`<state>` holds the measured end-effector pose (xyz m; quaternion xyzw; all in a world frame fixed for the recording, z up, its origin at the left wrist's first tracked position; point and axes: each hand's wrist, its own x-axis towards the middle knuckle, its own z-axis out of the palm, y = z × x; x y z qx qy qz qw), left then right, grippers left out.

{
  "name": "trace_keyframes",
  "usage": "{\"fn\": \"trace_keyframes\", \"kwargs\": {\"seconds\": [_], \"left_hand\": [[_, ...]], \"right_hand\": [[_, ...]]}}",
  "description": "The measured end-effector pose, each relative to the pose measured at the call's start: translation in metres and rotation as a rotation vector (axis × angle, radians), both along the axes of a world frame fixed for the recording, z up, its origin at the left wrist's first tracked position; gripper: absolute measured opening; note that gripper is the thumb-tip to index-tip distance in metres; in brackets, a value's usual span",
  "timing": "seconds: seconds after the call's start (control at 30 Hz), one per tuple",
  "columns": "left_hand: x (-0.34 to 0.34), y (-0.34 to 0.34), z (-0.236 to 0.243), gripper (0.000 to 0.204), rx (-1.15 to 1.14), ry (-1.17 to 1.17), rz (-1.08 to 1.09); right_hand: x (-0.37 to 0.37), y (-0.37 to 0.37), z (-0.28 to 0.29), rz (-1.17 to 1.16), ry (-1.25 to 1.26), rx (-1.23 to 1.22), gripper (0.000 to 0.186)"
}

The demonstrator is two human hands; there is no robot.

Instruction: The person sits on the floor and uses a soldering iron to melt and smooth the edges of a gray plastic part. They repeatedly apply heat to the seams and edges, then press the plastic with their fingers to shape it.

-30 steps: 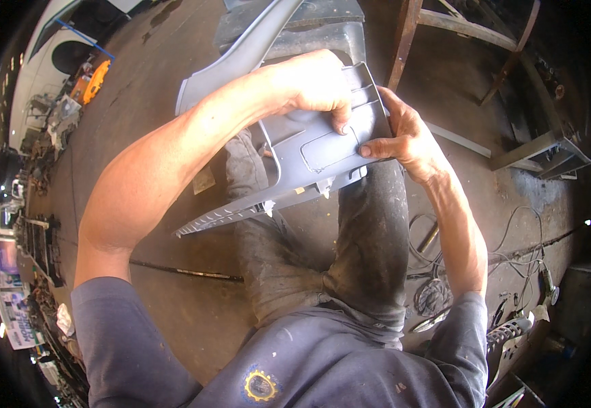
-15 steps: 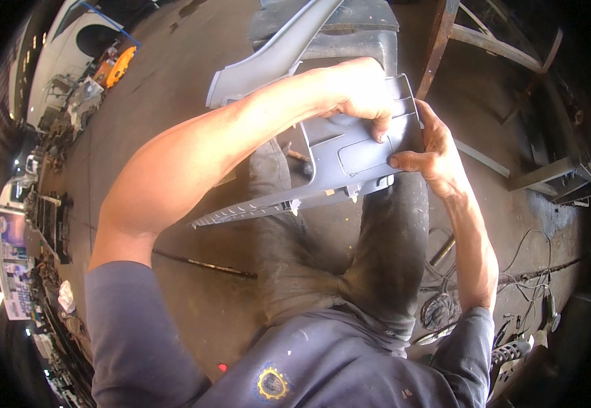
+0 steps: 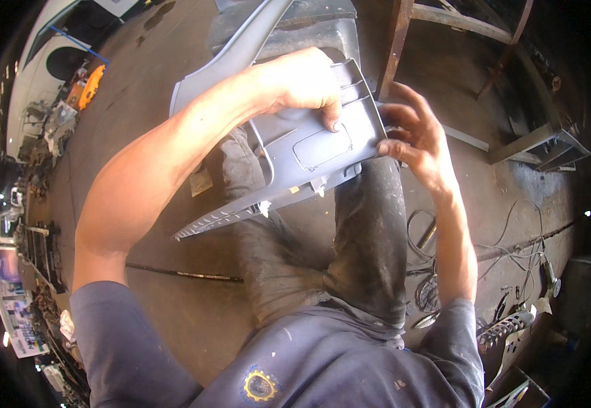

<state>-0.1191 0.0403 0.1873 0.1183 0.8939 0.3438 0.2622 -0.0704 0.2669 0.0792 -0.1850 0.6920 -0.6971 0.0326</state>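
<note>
A grey plastic trim panel, with a long curved arm and a toothed tapering end, is held above my knees. My left hand reaches over its upper part, the thumb pressed on the face near a rectangular outline; the other fingers are hidden behind the wrist and panel. At the panel's right edge my right hand has its fingers spread apart, slightly blurred. Its thumb tip lies at the edge's lower corner; I cannot tell whether it touches. Small white clips stick out along the panel's lower side.
A dark stool stands beyond the panel. Rusty metal frames rise at the far right. Cables and a perforated metal piece lie on the floor at right. At far left are an orange part and a pale vehicle body.
My right hand has loosened from the panel's right edge, its thumb sliding off the face and its fingers spreading. The left hand keeps its hold. The whole view has shifted.
</note>
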Motion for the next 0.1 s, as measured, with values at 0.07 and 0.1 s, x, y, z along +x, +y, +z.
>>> {"fn": "trace_keyframes", "kwargs": {"seconds": [0.07, 0.1], "left_hand": [[0.0027, -0.0022, 0.0024, 0.031, -0.039, 0.025, -0.019], [0.0014, -0.0008, 0.0018, 0.031, -0.053, 0.036, -0.039]], "right_hand": [[0.0118, 0.0002, -0.0162, -0.290, 0.125, 0.070, 0.085], [0.0127, 0.0021, -0.0167, -0.300, 0.121, 0.072, 0.085]]}}
